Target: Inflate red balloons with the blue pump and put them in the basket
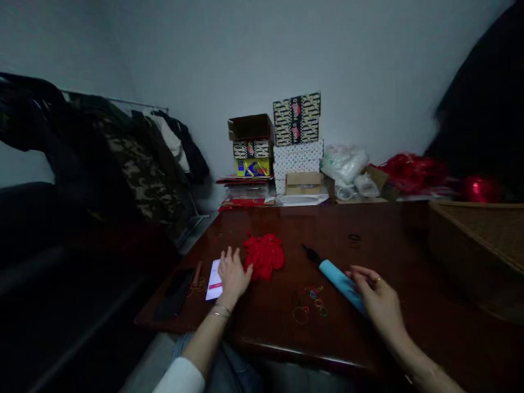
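My left hand [234, 277] is open, its fingers spread over the right edge of a lit phone [214, 281]. Beside its thumb lies a heap of soft red pieces [265, 255]; I cannot tell whether they are gloves or limp balloons. My right hand [380, 303], with a ring on one finger, hovers at the near end of a light-blue tube [340, 283] with a black pointed end. Its fingers are loosely bent and a little apart, and seem not to wrap round the tube. Between my hands, several coloured rubber bands [315, 297] lie scattered on the dark red table [270, 322].
At the left edge lie a dark flat object [176, 295] and a brown stick-like piece [197, 272]. A wicker basket [470, 245] stands on the right. Behind are stacked boxes [297, 120], plastic bags [346, 164] and red bundles [413, 172]. Clothes [135, 158] hang at left.
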A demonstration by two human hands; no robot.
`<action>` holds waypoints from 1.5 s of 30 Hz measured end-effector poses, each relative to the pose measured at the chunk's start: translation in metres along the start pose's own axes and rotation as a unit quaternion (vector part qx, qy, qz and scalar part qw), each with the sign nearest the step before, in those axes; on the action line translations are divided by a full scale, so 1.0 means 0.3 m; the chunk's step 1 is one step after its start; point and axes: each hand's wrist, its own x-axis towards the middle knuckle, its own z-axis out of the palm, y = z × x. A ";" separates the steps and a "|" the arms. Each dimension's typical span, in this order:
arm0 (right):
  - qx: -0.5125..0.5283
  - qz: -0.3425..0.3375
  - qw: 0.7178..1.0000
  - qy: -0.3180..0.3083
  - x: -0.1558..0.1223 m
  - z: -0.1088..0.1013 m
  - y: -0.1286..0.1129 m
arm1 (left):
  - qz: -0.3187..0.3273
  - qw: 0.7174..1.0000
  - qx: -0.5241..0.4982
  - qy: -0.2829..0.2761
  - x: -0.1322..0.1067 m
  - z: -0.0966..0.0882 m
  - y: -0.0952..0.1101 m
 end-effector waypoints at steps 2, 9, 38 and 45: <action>-0.025 -0.006 1.000 0.013 0.008 -0.006 0.009 | 0.062 0.998 -0.015 -0.012 -0.038 0.023 0.094; -0.166 -0.073 0.983 0.028 0.044 -0.006 0.004 | 0.204 0.978 -0.048 0.000 -0.086 0.078 0.212; -0.558 -0.263 0.787 0.005 0.006 0.097 0.056 | 0.184 0.983 -0.019 0.007 -0.099 0.185 0.195; -0.559 -0.258 0.788 0.002 0.006 0.103 0.062 | 0.186 0.982 -0.021 0.006 -0.101 0.189 0.191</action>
